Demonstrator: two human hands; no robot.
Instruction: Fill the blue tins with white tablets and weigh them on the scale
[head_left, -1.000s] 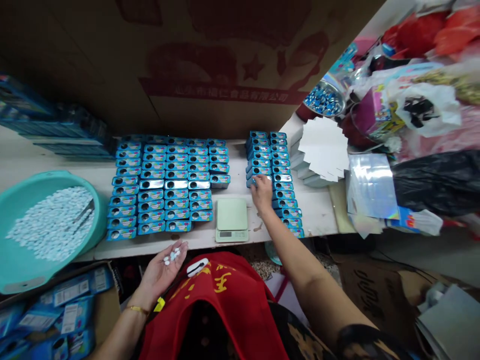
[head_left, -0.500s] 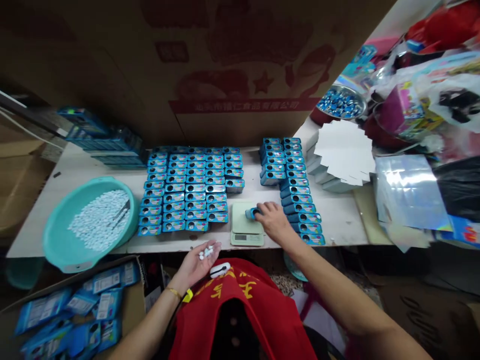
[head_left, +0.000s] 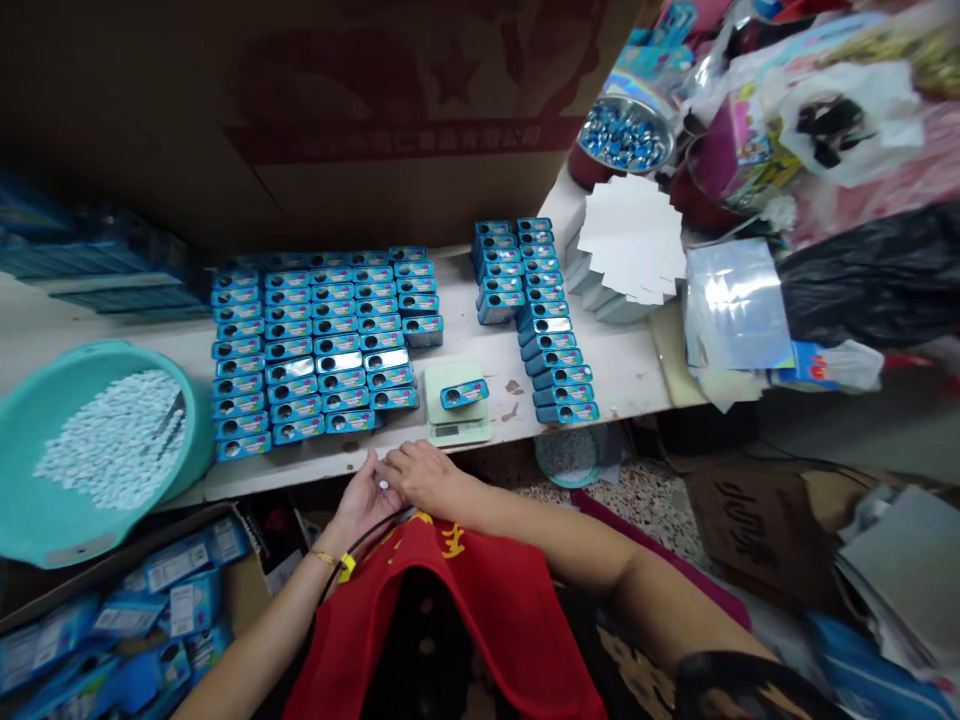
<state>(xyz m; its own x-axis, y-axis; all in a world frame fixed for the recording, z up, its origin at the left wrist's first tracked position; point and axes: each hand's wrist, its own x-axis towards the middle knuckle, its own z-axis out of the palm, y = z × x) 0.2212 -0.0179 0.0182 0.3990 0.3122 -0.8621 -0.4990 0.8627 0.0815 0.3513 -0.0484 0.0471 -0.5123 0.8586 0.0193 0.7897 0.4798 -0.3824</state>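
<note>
Turquoise plastic makes the wide round basin (head_left: 196,440) at the left, its outer edge cut off by the frame and its heap of small pale-blue tablets (head_left: 105,440) partly overlain by dark, thin shapes too unclear to name. Near the table's front edge, the left hand (head_left: 361,503) lies palm up, loosely cupped rather than closed, with one whitish tablet (head_left: 384,485) visible in it; any others are covered. The right hand (head_left: 426,475) meets it from the side, back upward and fingers bent over the left palm, hiding part of it. Its fingertips are mostly out of sight, so whether they pinch anything I cannot tell. Just beyond the hands, a small blue box with a dark round opening (head_left: 463,393) lies slightly askew on a pale-green square scale (head_left: 442,418), whose display is too small to read. Tight rows of matching blue boxes (head_left: 330,346) stand left of it, the farthest ones dim beneath a large brown cardboard carton (head_left: 360,195) cropped at the top.
</note>
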